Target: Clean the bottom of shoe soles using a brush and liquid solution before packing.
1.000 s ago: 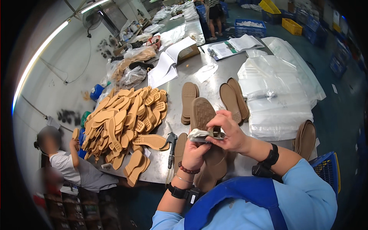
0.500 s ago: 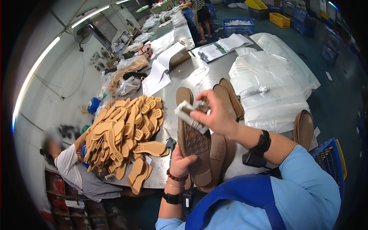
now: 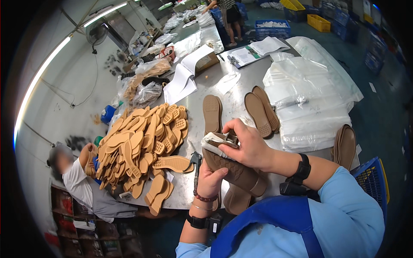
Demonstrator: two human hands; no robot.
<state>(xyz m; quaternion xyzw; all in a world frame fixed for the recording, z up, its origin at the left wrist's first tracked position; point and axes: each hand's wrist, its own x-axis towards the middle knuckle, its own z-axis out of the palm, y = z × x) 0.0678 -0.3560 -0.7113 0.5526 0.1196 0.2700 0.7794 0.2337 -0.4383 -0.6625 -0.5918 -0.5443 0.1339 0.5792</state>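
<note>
Above the tabletop's [image 3: 241, 86] near edge, the left hand [image 3: 211, 180] has its grip clenched around a brown sandal [image 3: 234, 172], sole up. The right hand [image 3: 249, 144] grasps a white cloth [image 3: 213, 144] pressed on its toe end. A heap of tan soles [image 3: 142, 142] crowds the left edge; bare room lies beyond the hands.

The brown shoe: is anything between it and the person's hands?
Nothing visible. The left hand grips the brown shoe from below, and the right hand presses a white wad against its top end.
</note>
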